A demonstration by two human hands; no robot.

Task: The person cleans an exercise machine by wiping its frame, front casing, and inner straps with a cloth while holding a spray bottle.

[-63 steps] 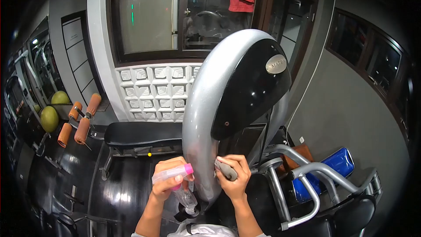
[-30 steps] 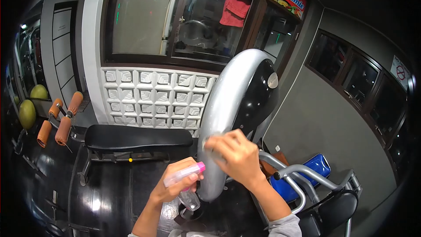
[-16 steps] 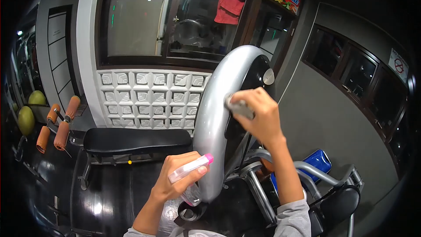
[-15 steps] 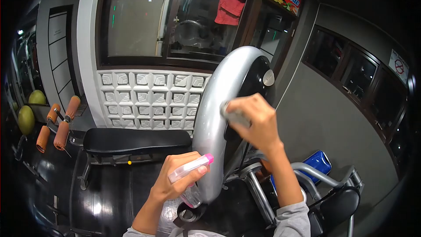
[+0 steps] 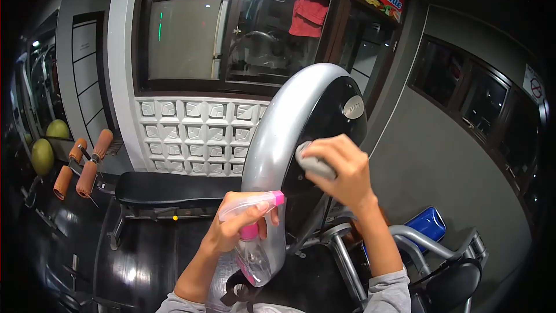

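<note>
A large curved silver frame [image 5: 272, 133] with a black side panel [image 5: 330, 110] and an oval badge [image 5: 353, 107] stands in front of me. My left hand [image 5: 234, 226] is closed around the neck of a clear spray bottle [image 5: 253, 258] with a pink collar and nozzle, which points right across the lower part of the frame. Higher up and to the right, my right hand [image 5: 341, 165] grips a grey cloth [image 5: 314, 163] against or just over the black panel near the silver edge. Whether the cloth touches the panel is hard to tell.
Behind on the left is a black padded bench [image 5: 174, 188], with orange foam rollers [image 5: 87, 178] and a green ball [image 5: 42, 157] beyond. Silver bars [image 5: 417, 235], a blue pad [image 5: 425, 229] and a black seat [image 5: 454, 281] stand at the lower right.
My right hand with the cloth has moved from the silver frame onto the black panel side. The spray bottle has risen slightly and more of it shows. The view has shifted a little.
</note>
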